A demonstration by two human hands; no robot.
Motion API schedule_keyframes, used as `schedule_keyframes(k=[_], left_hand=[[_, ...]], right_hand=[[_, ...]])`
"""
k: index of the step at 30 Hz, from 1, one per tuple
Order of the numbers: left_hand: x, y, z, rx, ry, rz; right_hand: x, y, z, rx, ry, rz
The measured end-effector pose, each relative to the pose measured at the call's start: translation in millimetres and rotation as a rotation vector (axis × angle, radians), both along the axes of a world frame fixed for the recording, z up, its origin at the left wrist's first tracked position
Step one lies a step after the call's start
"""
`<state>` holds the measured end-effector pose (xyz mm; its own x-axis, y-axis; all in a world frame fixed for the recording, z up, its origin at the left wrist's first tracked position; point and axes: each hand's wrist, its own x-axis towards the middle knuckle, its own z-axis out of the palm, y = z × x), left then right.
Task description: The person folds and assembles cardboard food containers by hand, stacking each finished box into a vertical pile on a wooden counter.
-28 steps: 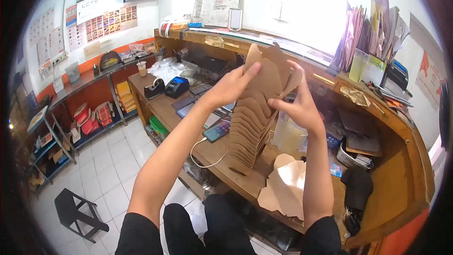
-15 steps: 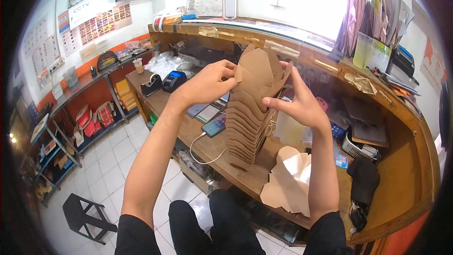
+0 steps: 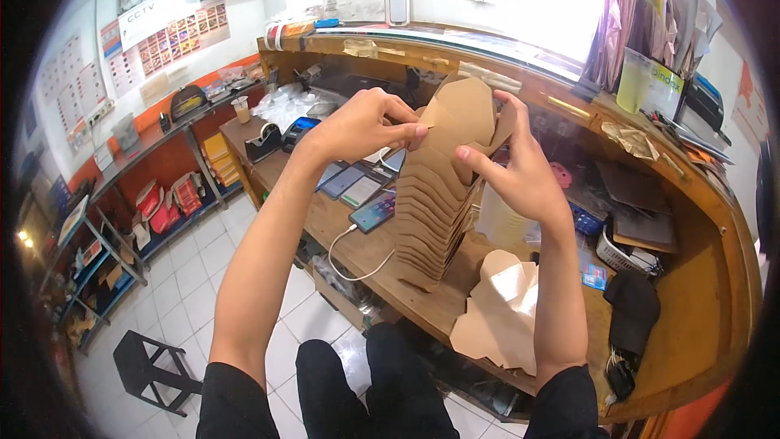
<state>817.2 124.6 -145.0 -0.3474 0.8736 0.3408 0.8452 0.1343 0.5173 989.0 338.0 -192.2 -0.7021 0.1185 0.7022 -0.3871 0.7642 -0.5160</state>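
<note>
A tall stack of nested brown paper food boxes stands on the wooden desk in front of me. The topmost food box has its flaps standing up and leaning outward. My left hand is closed, its thumb and fingertips pinching that box's left flap. My right hand grips the right side of the same box, fingers behind the raised flap and thumb on the near side. A separate food box with open flaps and a shiny inside sits right of the stack, partly hidden by my right forearm.
Left of the stack lie a phone on a white cable and other phones. A tape dispenser stands farther left. Beyond my right forearm are a black cap and a white basket. A black stool stands on the tiled floor.
My left fingers have shifted right and slightly down along the top box's flap. The top box's panels have tilted and spread, and my right hand has followed slightly.
</note>
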Motion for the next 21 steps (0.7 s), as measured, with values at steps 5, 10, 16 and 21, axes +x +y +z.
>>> schedule_keyframes(k=[5,10,16,21], left_hand=[[-12.4,2.3,-6.8,0.063,0.049,0.039],[-15.2,1.7,-4.1,0.076,0.087,0.016],[-8.6,5.1,-3.1,0.047,0.228,0.044],[-10.6,5.7,-21.1,0.147,0.564,0.113]], right_hand=[[-6.0,-9.2,-2.4,-0.107,-0.027,-0.006],[-7.8,-3.9,-2.7,0.023,0.027,-0.005],[-12.0,-4.4,-7.2,-0.278,0.006,0.222],[-16.3,-4.7,-5.7,-0.156,-0.004,0.159]])
